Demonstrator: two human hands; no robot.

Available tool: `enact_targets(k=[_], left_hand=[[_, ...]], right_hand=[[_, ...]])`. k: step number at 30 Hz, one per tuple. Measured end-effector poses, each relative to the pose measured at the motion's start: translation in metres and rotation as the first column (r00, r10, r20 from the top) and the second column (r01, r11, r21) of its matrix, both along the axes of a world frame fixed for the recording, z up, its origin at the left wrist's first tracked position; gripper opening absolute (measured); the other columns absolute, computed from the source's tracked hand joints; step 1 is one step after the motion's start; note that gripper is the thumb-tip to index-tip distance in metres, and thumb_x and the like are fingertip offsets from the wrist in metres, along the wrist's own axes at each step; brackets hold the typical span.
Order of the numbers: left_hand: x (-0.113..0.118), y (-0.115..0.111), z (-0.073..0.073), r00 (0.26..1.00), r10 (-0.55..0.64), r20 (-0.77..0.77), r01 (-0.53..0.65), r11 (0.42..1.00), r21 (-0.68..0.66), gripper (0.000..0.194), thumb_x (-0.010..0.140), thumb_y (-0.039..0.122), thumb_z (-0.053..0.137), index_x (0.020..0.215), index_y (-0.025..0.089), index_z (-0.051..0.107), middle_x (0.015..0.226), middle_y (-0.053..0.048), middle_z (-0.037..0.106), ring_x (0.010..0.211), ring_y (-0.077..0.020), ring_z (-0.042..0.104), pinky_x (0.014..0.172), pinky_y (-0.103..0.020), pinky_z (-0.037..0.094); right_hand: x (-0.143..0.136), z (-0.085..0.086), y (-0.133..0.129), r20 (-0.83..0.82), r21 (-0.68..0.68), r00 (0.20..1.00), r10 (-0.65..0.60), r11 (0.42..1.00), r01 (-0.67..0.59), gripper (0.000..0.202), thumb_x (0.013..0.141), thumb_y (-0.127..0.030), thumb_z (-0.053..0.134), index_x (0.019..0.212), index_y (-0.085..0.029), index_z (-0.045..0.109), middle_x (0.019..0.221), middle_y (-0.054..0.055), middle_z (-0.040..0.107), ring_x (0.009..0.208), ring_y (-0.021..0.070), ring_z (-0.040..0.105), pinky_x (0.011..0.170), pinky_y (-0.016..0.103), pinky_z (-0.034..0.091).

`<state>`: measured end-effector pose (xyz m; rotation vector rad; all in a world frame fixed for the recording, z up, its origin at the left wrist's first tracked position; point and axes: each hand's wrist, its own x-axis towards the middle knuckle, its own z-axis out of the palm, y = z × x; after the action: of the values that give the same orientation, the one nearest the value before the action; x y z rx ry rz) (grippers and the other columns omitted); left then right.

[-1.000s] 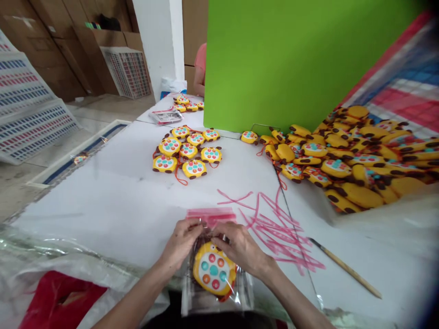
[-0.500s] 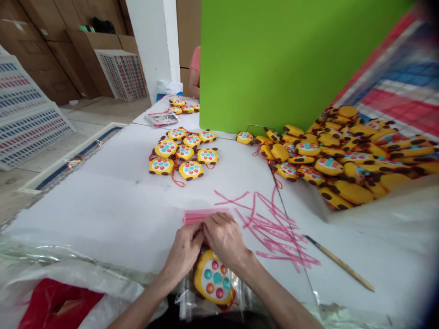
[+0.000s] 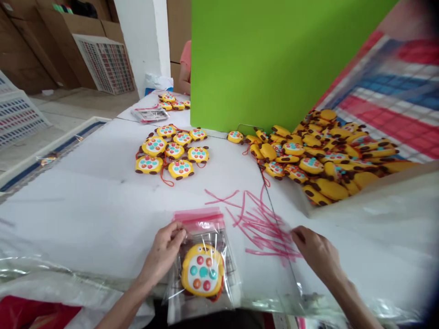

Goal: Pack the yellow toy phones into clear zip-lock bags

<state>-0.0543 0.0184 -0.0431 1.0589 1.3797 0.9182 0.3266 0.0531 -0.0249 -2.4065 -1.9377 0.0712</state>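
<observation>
A clear plastic bag with a pink top strip (image 3: 199,217) lies at the table's front edge, a yellow toy (image 3: 203,270) with coloured buttons inside it. My left hand (image 3: 164,249) pinches the bag's upper left edge between thumb and fingers. Off to the right, my right hand (image 3: 317,251) is apart from the bag, its fingers closed at the edge of several pink strips (image 3: 264,224) on the table; whether it grips one is too small to tell.
Several yellow toys (image 3: 181,169) sit mid-table. A large heap of them (image 3: 331,187) spills at the right before a green panel (image 3: 274,59). Flat packets (image 3: 150,114) lie at the back left. Behind the panel, a person's arm (image 3: 185,75) shows.
My right hand has left the bag's top and moved right to the pink strips. My left hand has shifted slightly left, still at the bag. The whole view has shifted a little.
</observation>
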Motion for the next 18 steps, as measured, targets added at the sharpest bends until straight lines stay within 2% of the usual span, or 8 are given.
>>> enact_targets(k=[2,4,6,7,9,11,14,18], left_hand=[[0.0,0.001,0.001,0.999,0.002,0.051,0.0,0.999,-0.033,0.021,0.08,0.039,0.053,0.077,0.019,0.054,0.077,-0.004,0.068,0.073,-0.0197,0.064,0.062,-0.027,0.047],[0.001,0.002,0.005,0.995,0.019,0.099,-0.011,0.997,-0.075,0.022,0.076,0.04,0.057,0.076,0.018,0.054,0.075,-0.004,0.069,0.072,-0.0205,0.065,0.061,-0.027,0.047],[0.002,0.003,0.011,0.99,0.05,0.129,-0.036,0.993,-0.111,0.023,0.072,0.04,0.061,0.074,0.018,0.055,0.072,-0.005,0.068,0.07,-0.0214,0.065,0.059,-0.028,0.048],[0.003,0.004,0.013,0.987,0.064,0.145,-0.046,0.991,-0.123,0.024,0.07,0.04,0.063,0.074,0.017,0.056,0.072,-0.005,0.069,0.069,-0.0215,0.065,0.059,-0.029,0.048],[0.003,0.004,0.017,0.979,0.085,0.184,-0.059,0.988,-0.142,0.025,0.067,0.04,0.065,0.073,0.017,0.056,0.072,-0.006,0.069,0.068,-0.0213,0.065,0.059,-0.029,0.048],[0.003,0.002,0.018,0.971,0.095,0.219,-0.062,0.986,-0.154,0.025,0.066,0.04,0.067,0.072,0.018,0.056,0.073,-0.006,0.07,0.068,-0.0209,0.064,0.059,-0.029,0.048],[0.002,0.0,0.017,0.971,0.086,0.224,-0.059,0.99,-0.127,0.022,0.069,0.038,0.065,0.071,0.018,0.056,0.073,-0.005,0.069,0.071,-0.0202,0.065,0.064,-0.029,0.048],[0.001,-0.004,0.018,0.974,0.062,0.217,-0.042,0.995,-0.096,0.02,0.073,0.037,0.063,0.074,0.018,0.056,0.075,-0.004,0.069,0.07,-0.0182,0.063,0.063,-0.027,0.047]], right_hand=[[0.01,0.003,-0.01,-0.168,-0.109,0.984,0.064,0.991,-0.083,0.025,0.077,-0.043,0.054,0.066,-0.023,0.064,0.058,0.001,0.064,0.057,0.0188,0.06,0.051,0.025,0.039],[0.006,0.009,-0.017,-0.372,-0.135,0.915,0.158,0.966,-0.221,0.024,0.074,-0.044,0.058,0.082,-0.024,0.067,0.067,0.001,0.066,0.059,0.0179,0.061,0.055,0.025,0.044],[-0.011,0.017,-0.022,-0.415,-0.034,0.884,0.216,0.967,-0.252,0.034,0.072,-0.038,0.059,0.103,-0.024,0.064,0.086,0.004,0.068,0.063,0.0188,0.063,0.057,0.028,0.047],[-0.023,0.021,-0.023,-0.398,0.034,0.889,0.225,0.972,-0.231,0.035,0.073,-0.036,0.057,0.105,-0.024,0.063,0.09,0.005,0.068,0.064,0.0192,0.063,0.058,0.029,0.047],[-0.054,0.028,-0.024,-0.399,0.125,0.883,0.246,0.969,-0.214,0.021,0.077,-0.033,0.052,0.09,-0.022,0.066,0.08,0.005,0.068,0.061,0.0188,0.062,0.058,0.03,0.047],[-0.088,0.031,-0.022,-0.529,0.087,0.793,0.302,0.949,-0.304,0.02,0.081,-0.032,0.05,0.072,-0.021,0.064,0.064,0.002,0.066,0.058,0.0171,0.061,0.057,0.027,0.046],[-0.132,0.025,-0.013,-0.683,0.032,0.661,0.31,0.917,-0.397,0.014,0.078,-0.028,0.057,0.072,-0.019,0.066,0.064,0.001,0.067,0.06,0.0165,0.061,0.058,0.026,0.046],[-0.156,0.006,0.002,-0.77,-0.006,0.593,0.236,0.926,-0.377,0.008,0.072,-0.023,0.063,0.073,-0.016,0.068,0.067,0.003,0.069,0.063,0.0166,0.062,0.058,0.025,0.046]])
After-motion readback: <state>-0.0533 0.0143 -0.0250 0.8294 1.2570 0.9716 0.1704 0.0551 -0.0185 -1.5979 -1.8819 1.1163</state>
